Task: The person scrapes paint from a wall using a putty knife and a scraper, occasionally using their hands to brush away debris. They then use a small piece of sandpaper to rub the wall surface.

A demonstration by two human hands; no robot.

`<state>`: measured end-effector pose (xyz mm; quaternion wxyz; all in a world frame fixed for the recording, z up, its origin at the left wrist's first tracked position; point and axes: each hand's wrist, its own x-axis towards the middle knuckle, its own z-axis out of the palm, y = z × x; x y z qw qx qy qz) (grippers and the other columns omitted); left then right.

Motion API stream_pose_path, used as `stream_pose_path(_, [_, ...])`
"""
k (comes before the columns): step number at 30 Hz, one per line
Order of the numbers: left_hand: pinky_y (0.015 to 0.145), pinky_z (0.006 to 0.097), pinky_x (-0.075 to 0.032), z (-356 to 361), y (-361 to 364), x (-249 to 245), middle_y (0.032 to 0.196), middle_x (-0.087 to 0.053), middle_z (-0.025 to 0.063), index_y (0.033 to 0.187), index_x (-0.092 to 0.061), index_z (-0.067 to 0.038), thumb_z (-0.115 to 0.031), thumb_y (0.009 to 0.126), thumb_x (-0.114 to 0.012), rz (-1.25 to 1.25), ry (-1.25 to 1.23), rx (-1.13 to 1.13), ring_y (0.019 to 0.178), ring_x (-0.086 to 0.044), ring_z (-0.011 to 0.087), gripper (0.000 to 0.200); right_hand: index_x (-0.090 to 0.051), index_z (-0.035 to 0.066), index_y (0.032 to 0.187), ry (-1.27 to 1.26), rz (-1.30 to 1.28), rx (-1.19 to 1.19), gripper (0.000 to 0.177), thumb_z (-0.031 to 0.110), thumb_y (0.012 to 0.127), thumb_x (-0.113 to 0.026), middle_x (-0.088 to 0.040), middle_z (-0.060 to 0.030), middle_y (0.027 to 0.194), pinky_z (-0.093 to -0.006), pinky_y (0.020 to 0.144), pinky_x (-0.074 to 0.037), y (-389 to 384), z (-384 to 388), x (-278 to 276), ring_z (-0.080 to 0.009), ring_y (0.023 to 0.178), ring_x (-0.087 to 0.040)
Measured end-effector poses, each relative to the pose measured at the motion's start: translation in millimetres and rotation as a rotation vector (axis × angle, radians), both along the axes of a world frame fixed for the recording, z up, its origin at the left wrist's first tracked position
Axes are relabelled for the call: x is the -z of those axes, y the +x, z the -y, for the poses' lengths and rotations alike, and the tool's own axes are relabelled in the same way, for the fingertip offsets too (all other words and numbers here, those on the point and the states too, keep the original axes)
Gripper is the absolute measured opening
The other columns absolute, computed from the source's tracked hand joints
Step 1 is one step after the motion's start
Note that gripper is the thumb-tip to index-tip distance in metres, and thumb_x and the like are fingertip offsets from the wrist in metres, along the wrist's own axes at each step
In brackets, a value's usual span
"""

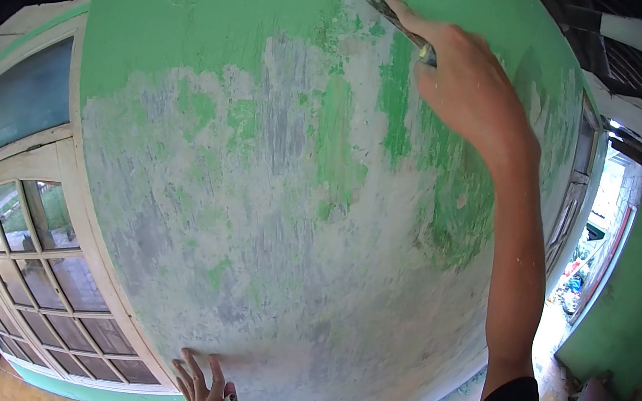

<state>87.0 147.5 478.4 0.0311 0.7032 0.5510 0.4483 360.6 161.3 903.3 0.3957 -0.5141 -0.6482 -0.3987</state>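
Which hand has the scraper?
The right hand, raised high on the wall, holds the scraper with its blade against the surface. The left hand lies low on the wall, fingers spread, with no scraper.

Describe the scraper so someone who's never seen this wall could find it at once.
Start at the big wall of peeling green paint beside the many-paned window. Near its top the right hand is raised, gripping a scraper. It is the only tool there: a thin, flat, dark blade laid against the wall.
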Motion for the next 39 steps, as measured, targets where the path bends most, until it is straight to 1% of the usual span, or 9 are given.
stream_pose_path(4, [0.121, 0.0647, -0.020, 3.2, -1.3, -0.8, 0.172, -0.009, 0.0222, 0.159, -0.042, -0.020, -0.014, 0.104, -0.057, -0.024, 0.021, -0.032, 0.155, -0.009, 0.0539, 0.057, -0.057, 0.018, 0.148, 0.008, 0.005, -0.022, 0.064, -0.002, 0.088, -0.054, -0.068, -0.0243, 0.122, -0.0397, 0.095, -0.050, 0.3, -3.1, 4.5, -0.0341, 0.098, -0.069])
stream_pose_path(11, [0.122, 0.0672, -0.014, -4.3, 7.3, -26.5, 0.173, -0.010, 0.0179, 0.161, -0.038, -0.017, -0.017, 0.104, -0.059, 0.001, 0.118, 0.035, 0.157, -0.008, 0.0493, 0.061, -0.056, 0.017, 0.149, 0.089, 0.070, 0.068, 0.065, -0.004, 0.087, -0.054, -0.068, -0.0282, 0.117, -0.0432, 0.090, -0.053, -10.2, -8.5, -33.2, -0.0371, 0.090, -0.072])
stream_pose_path(14, [0.125, 0.0621, -0.010, -11.3, 8.3, -86.3, 0.169, -0.027, 0.0187, 0.156, -0.046, -0.013, -0.004, 0.100, -0.052, -0.095, 0.222, -0.034, 0.157, -0.014, 0.0470, 0.057, -0.056, 0.017, 0.148, -0.028, -0.012, 0.028, 0.065, -0.003, 0.086, -0.053, -0.068, -0.0296, 0.113, -0.0454, 0.086, -0.053, 2.6, -0.9, -17.7, -0.0391, 0.083, -0.071])
stream_pose_path(17, [0.123, 0.0658, -0.011, -28.0, -0.1, -144.8, 0.164, -0.036, 0.0212, 0.153, -0.050, -0.009, -0.002, 0.096, -0.055, -0.185, 0.445, -0.019, 0.154, -0.024, 0.0487, 0.058, -0.055, 0.016, 0.149, 0.121, 0.199, 0.023, 0.065, -0.003, 0.086, -0.053, -0.069, -0.0289, 0.111, -0.0431, 0.080, -0.053, 7.6, 0.2, -17.3, -0.0347, 0.075, -0.067])
stream_pose_path(19, [0.123, 0.0658, -0.013, -32.7, 5.6, -197.3, 0.165, -0.037, 0.0173, 0.154, -0.049, -0.011, -0.002, 0.098, -0.052, -0.294, 0.558, -0.008, 0.154, -0.025, 0.0467, 0.057, -0.055, 0.016, 0.149, -0.146, 0.084, 0.196, 0.065, -0.003, 0.086, -0.054, -0.070, -0.0258, 0.117, -0.0404, 0.086, -0.052, -13.1, 19.5, -36.1, -0.0330, 0.085, -0.069])
stream_pose_path(22, [0.124, 0.0633, -0.019, -64.9, 19.6, -261.4, 0.163, -0.041, 0.0108, 0.153, -0.051, -0.013, 0.000, 0.098, -0.053, -0.339, 0.859, 0.005, 0.153, -0.031, 0.0413, 0.057, -0.056, 0.015, 0.148, -0.172, 0.014, 0.105, 0.064, -0.003, 0.086, -0.054, -0.070, -0.0241, 0.119, -0.0395, 0.097, -0.051, -3.8, 16.9, -20.4, -0.0341, 0.102, -0.070])
stream_pose_path(26, [0.124, 0.0566, -0.028, -96.8, 34.9, -327.3, 0.159, -0.048, 0.0090, 0.148, -0.056, -0.012, 0.000, 0.095, -0.058, -0.376, 1.061, -0.065, 0.149, -0.040, 0.0344, 0.055, -0.061, 0.012, 0.143, 0.057, 0.157, 0.041, 0.062, -0.005, 0.084, -0.049, -0.068, -0.0275, 0.122, -0.0462, 0.094, -0.055, 10.8, 3.9, -11.5, -0.0408, 0.104, -0.071])
stream_pose_path(35, [0.124, 0.0530, -0.031, -99.6, 38.3, -343.3, 0.157, -0.050, 0.0076, 0.146, -0.058, -0.013, -0.004, 0.096, -0.058, -0.423, 1.142, -0.103, 0.148, -0.042, 0.0317, 0.051, -0.059, 0.015, 0.146, -0.043, -0.017, 0.092, 0.064, -0.006, 0.085, -0.054, -0.068, -0.0224, 0.128, -0.0400, 0.102, -0.049, 1.4, 7.2, -25.0, -0.0382, 0.110, -0.069])
stream_pose_path(39, [0.124, 0.0525, -0.031, -94.4, 37.6, -344.4, 0.156, -0.051, 0.0090, 0.142, -0.061, -0.010, -0.006, 0.095, -0.061, -0.431, 1.130, -0.090, 0.147, -0.043, 0.0318, 0.048, -0.058, 0.016, 0.146, 0.049, 0.164, 0.084, 0.065, -0.006, 0.085, -0.053, -0.068, -0.0237, 0.125, -0.0399, 0.097, -0.051, 20.8, -3.9, -10.9, -0.0390, 0.104, -0.070])
